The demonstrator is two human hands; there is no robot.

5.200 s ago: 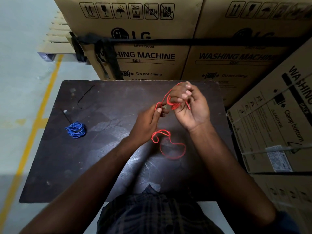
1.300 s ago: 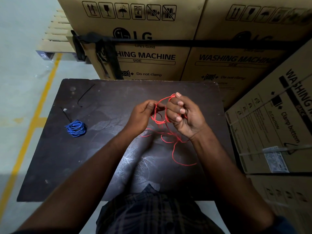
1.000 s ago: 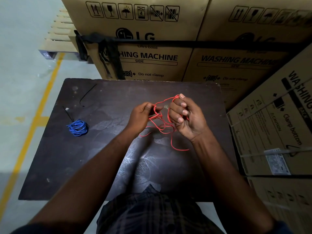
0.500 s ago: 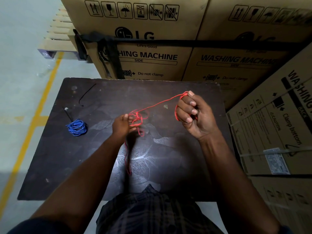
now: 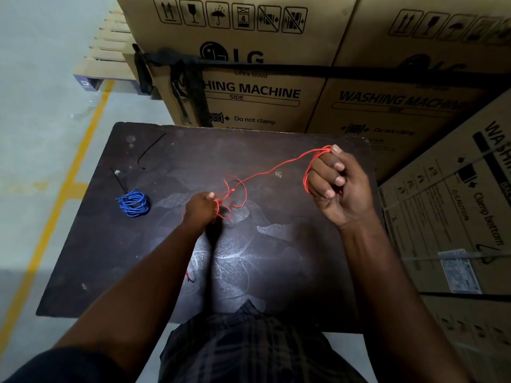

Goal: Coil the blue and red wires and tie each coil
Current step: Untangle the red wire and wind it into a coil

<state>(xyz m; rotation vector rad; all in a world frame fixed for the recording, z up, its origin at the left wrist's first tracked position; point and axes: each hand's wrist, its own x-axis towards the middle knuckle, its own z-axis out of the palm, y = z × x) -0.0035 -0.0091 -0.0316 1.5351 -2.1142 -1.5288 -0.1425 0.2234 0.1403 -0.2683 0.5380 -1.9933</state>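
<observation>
Your right hand at right of centre grips the red wire; your left hand at centre pinches its loose loops. The blue wire lies coiled at the worktop's left.

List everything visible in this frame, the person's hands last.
red wire: one, red, strung between both hands above the table
blue wire coil: one, blue, table's left side
thin black strips: two, black, table's far-left area
table: one, dark, centre
cardboard boxes: several, tan, behind and right of table
strap: one, black, across rear boxes
pallet: one, pale, floor upper left
floor line: one, yellow, left of table
left hand: one, pinches red wire's loops
right hand: one, curled, red wire looped round fingers
</observation>
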